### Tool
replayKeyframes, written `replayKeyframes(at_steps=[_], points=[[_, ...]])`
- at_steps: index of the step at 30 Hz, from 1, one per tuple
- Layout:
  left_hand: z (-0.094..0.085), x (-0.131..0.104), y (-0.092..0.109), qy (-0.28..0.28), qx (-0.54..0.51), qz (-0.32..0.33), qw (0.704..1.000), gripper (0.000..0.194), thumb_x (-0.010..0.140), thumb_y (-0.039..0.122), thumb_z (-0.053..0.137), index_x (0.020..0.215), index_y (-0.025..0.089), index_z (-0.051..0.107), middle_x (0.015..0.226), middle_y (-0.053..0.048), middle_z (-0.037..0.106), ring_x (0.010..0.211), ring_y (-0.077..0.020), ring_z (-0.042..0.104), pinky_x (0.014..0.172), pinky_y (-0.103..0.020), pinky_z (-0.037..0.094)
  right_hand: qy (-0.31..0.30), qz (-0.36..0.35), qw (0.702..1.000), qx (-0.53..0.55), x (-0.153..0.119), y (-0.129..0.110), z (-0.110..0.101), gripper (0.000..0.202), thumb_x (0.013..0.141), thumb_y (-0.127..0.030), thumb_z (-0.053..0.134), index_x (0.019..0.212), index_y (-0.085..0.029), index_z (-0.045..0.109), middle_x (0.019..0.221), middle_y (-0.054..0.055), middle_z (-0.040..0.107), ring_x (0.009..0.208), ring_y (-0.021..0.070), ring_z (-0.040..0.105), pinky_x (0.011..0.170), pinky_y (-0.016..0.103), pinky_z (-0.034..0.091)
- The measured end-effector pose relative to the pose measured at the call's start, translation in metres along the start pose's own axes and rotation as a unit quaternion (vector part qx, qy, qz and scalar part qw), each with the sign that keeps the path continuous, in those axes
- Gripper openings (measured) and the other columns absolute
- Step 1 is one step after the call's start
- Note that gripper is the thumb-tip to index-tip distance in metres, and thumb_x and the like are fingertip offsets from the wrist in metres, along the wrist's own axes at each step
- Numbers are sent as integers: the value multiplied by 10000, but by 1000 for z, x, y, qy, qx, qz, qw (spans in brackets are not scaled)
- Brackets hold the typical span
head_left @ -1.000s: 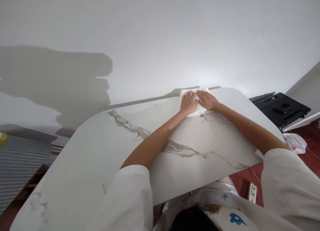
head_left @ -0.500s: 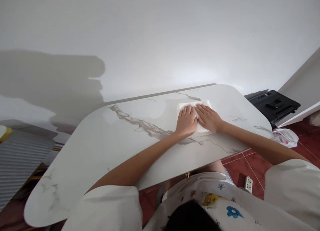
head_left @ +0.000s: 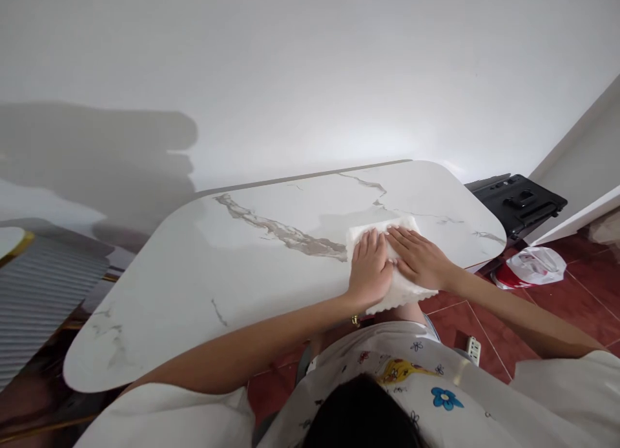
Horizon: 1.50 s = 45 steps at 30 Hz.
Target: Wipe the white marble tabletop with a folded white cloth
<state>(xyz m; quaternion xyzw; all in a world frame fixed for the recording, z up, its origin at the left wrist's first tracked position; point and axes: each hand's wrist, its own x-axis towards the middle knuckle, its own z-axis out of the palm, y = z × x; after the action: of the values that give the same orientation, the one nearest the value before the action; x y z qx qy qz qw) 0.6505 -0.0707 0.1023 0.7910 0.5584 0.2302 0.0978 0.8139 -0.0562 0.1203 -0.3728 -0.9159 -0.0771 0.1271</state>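
lying under both palms is a white cloth (head_left: 404,296) with a wavy edge, spread over the near edge of the white table (head_left: 266,270), right of the table's middle, with its lower part hanging past that edge. left hand (head_left: 371,267) is flat on it, fingers straight out and pointing toward the table's far side. right hand (head_left: 420,257) is flat on it too, fingers angled in toward the left one, thumbs about meeting. the tabletop has grey-brown veins and rounded corners. off the table's right end there's a black case (head_left: 518,206), and near it a white and red plastic bag (head_left: 535,265) on the red tile floor (head_left: 593,286). power strip (head_left: 473,350) is on the floor on the table's near side. left of the table, a grey ribbed cabinet (head_left: 46,306). behind the table, a pale wall (head_left: 310,73) with a big shadow on it.
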Motion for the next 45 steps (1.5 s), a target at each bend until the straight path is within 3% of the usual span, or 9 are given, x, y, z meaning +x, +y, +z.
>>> replayKeyframes(at_steps=[6, 11, 18, 28, 34, 39, 45], points=[[12, 28, 34, -20, 8, 21, 1000, 569, 859, 233, 357, 1393, 44, 304, 1509, -157, 232, 1406, -260, 151, 1147, -414, 174, -13, 12, 1000, -5, -17, 43, -8, 572, 954, -411, 280, 1454, -133, 264, 1482, 122, 276, 1368, 250, 248, 1106, 467, 276], [21, 71, 36, 14, 25, 26, 999, 522, 875, 219, 327, 1370, 54, 351, 1484, -157, 299, 1388, -270, 220, 1135, -426, 224, -6, 19, 1000, -19, 3, 86, -2, 550, 943, -384, 307, 1451, -175, 286, 1462, 82, 330, 1345, 254, 305, 1091, 480, 307], [14, 133, -1, 51, 46, 2, 998, 478, 908, 209, 283, 1342, 49, 404, 1463, -144, 344, 1371, -250, 262, 1129, -390, 224, -17, 10, 1000, -20, 77, 127, 15, 531, 932, -344, 311, 1405, -111, 366, 1448, 119, 354, 1334, 259, 331, 1089, 470, 294], [-2, 202, -73, 78, 95, 19, 992, 445, 909, 192, 313, 1307, 40, 439, 1427, -170, 392, 1341, -262, 320, 1103, -398, 254, -18, 23, 999, -17, 176, 154, 43, 541, 928, -347, 301, 1393, -81, 372, 1453, 132, 356, 1346, 231, 311, 1104, 413, 258], [-2, 236, -91, 96, 110, 6, 989, 441, 906, 195, 319, 1306, 53, 440, 1414, -161, 411, 1332, -267, 331, 1099, -399, 254, -26, 18, 999, -14, 213, 176, 51, 543, 912, -334, 337, 1394, -85, 371, 1450, 129, 366, 1341, 225, 319, 1097, 400, 268], [4, 262, -86, 97, 113, 5, 989, 431, 906, 201, 323, 1289, 49, 451, 1397, -174, 425, 1311, -280, 355, 1080, -422, 267, -19, 24, 999, -14, 219, 201, 52, 550, 913, -339, 300, 1397, -88, 369, 1448, 125, 367, 1335, 234, 331, 1089, 424, 280], [17, 272, -57, 83, 93, 29, 992, 445, 906, 196, 315, 1306, 37, 431, 1405, -170, 414, 1320, -269, 336, 1099, -404, 240, -19, 50, 998, -15, 190, 225, 44, 573, 915, -361, 277, 1401, -69, 356, 1458, 134, 345, 1346, 241, 309, 1103, 423, 248]])
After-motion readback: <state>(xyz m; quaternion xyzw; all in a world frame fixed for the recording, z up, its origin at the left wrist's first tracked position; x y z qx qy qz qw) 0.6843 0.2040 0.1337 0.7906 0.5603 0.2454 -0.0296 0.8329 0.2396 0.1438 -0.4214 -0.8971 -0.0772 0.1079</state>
